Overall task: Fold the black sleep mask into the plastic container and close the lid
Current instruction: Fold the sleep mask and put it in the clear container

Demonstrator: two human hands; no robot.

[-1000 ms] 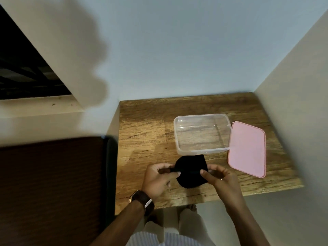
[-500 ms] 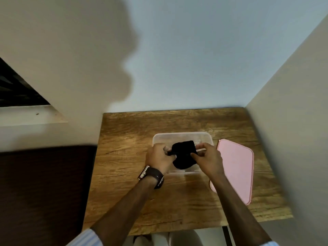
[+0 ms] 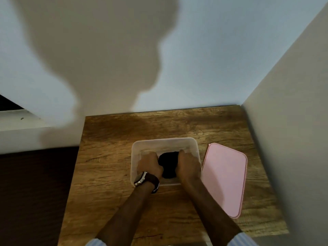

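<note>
The clear plastic container (image 3: 165,142) stands open in the middle of the wooden table. Both of my hands reach down inside it. The folded black sleep mask (image 3: 168,165) sits bunched between them, low in the container. My left hand (image 3: 150,165), with a watch on its wrist, grips the mask's left side. My right hand (image 3: 187,164) grips its right side. My fingertips are hidden below the mask. The pink lid (image 3: 224,178) lies flat on the table just right of the container, apart from it.
The wooden table (image 3: 110,174) is small and set in a corner, with a wall behind and another wall (image 3: 292,139) close on the right. A dark surface (image 3: 35,192) lies past the table's left edge.
My hands have carried the mask from the table's front edge up over the rim and pushed it down into the container. The lid has stayed in place.
</note>
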